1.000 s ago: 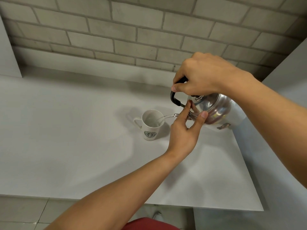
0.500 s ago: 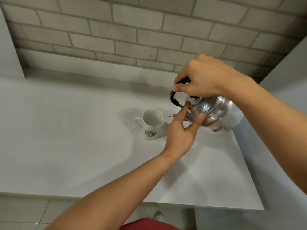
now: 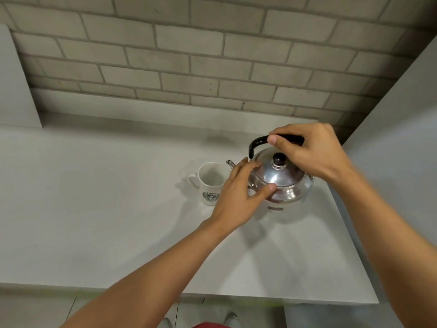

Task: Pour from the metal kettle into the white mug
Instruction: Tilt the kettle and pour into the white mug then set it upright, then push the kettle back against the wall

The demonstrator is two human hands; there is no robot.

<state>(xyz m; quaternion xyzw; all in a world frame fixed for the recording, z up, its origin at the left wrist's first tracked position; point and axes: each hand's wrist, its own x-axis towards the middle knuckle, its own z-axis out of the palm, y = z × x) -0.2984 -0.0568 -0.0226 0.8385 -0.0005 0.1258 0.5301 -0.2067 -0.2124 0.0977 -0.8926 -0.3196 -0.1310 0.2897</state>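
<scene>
The right hand [image 3: 309, 150] is closed around the black handle [image 3: 256, 142] of the metal kettle [image 3: 282, 179], thumb pressed on top, presumably so the weight is carried from above. The left hand [image 3: 238, 195] is spread loosely against the kettle's front side, thumb laid on the body below the lid [image 3: 277, 174] and fingertips [image 3: 254, 165] near the lid's edge, most likely to steady the vessel and keep the lid seated. The kettle is seen upright, on or just above the counter [image 3: 94, 209], its black knob [image 3: 279, 159] pointing up. Just to the kettle's left stands the white mug [image 3: 209, 183], handle turned away from the kettle, a green logo on its wall. The short spout [image 3: 229, 163] is directed toward the mug's rim, beside it rather than over it. Whether liquid lies in the mug cannot be told. The kettle's polished, dented-looking body carries reflections of the hands.
</scene>
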